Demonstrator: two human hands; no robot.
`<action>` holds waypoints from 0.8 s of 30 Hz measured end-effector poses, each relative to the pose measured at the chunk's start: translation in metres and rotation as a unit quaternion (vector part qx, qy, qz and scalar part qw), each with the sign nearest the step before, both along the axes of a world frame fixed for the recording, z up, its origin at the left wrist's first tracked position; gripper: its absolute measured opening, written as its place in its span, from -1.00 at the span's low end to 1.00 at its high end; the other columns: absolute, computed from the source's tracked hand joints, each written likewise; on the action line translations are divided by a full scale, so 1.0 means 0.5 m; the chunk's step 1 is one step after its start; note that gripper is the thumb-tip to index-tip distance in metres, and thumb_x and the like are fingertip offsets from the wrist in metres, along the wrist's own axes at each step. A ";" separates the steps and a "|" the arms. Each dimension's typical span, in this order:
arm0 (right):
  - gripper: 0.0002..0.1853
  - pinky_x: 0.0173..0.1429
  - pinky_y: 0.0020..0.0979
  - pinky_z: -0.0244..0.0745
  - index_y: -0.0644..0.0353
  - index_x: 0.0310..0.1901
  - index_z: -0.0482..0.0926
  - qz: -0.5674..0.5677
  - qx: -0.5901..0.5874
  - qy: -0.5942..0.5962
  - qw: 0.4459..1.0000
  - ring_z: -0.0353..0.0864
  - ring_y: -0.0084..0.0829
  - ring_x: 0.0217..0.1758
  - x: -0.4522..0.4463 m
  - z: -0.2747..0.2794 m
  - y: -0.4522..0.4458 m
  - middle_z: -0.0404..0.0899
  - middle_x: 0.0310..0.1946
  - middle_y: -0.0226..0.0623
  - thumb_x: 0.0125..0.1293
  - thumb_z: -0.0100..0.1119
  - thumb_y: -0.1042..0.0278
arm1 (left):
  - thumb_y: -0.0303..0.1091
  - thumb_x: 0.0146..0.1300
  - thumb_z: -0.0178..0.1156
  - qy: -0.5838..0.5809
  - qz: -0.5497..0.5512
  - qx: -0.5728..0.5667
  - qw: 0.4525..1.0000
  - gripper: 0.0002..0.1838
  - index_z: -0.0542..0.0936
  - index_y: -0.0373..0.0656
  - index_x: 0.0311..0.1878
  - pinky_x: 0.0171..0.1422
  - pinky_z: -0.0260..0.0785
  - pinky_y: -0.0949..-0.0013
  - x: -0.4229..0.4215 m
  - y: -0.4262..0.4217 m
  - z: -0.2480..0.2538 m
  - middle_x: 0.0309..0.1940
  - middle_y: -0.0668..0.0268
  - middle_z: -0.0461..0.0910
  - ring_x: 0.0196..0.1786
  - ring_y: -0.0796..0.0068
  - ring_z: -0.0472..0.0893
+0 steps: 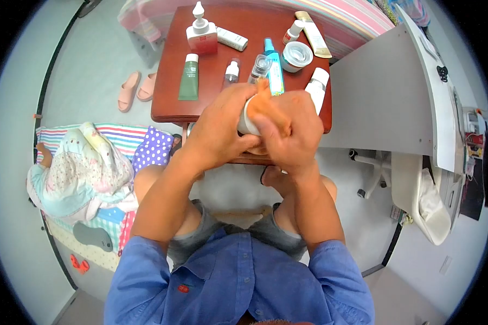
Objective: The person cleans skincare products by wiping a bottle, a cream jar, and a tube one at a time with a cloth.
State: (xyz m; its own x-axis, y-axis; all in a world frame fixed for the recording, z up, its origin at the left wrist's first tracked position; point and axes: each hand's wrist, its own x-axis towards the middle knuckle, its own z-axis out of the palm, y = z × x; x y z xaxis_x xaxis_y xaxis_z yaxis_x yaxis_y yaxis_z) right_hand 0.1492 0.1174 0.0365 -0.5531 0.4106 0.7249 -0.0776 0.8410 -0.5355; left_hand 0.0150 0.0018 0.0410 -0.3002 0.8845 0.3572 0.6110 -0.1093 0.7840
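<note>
Close in front of me, over the near edge of the red-brown table [168,103], my left hand [222,127] is wrapped round a white rounded container [246,123]. Its kind is hidden by my fingers and the cloth. My right hand [295,127] grips an orange cloth [267,108] and presses it against the container's top and side. Just beyond my hands stand a small white-capped bottle [231,71], a clear-capped bottle [261,67] and a blue bottle [275,67]. A white bottle [316,89] is beside my right hand; a green tube [189,78] lies left.
Farther back on the table are a pink pump bottle [202,40], a white tube [232,39], a clear-lidded tub [297,56] and a gold-white tube [314,35]. A grey desk panel [379,97] rises right, above a white chair [431,206]. Bedding [87,168] and pink slippers [128,92] are left.
</note>
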 end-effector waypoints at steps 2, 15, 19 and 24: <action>-0.76 -0.19 -0.31 0.53 0.21 -0.14 0.70 -0.008 -0.064 0.006 0.998 0.62 -0.23 -0.27 -0.003 0.002 0.016 0.60 -0.27 -0.19 0.16 0.48 0.38 | -0.35 -0.02 0.57 0.009 -0.010 0.001 1.000 -0.22 0.41 -0.16 0.30 0.32 0.43 0.12 0.008 -0.002 -0.001 0.20 0.07 0.55 0.25 -0.07 0.55; -0.60 0.01 -0.34 0.51 0.27 -0.04 0.50 -0.029 -0.124 0.068 0.990 0.59 -0.29 -0.18 -0.003 -0.005 -0.044 0.56 -0.20 -0.18 0.32 0.44 0.18 | 0.37 0.08 0.46 -0.512 -0.078 0.080 0.852 0.15 0.27 -0.38 0.46 0.41 0.42 0.29 0.012 0.006 -0.017 0.26 0.11 0.52 0.28 0.33 0.57; -0.61 0.15 -0.38 0.45 0.32 0.05 0.49 -0.030 -0.394 0.093 0.914 0.52 -0.49 -0.01 -0.014 0.025 -0.036 0.57 -0.07 -0.29 0.40 0.33 0.18 | 0.13 0.17 0.52 -0.517 -0.121 0.075 0.844 -0.03 0.33 -0.34 0.42 0.29 0.45 0.39 0.021 0.006 -0.019 0.14 0.19 0.57 0.22 0.45 0.55; -0.63 -0.04 -0.38 0.51 0.27 -0.02 0.53 -0.022 -0.209 0.099 0.973 0.56 -0.40 -0.17 -0.012 -0.008 -0.052 0.57 -0.18 -0.22 0.39 0.38 0.16 | 0.12 0.30 0.41 -0.621 -0.085 0.113 0.771 -0.12 0.32 -0.36 0.42 0.35 0.44 0.36 0.022 0.020 -0.021 0.18 0.18 0.55 0.22 0.45 0.56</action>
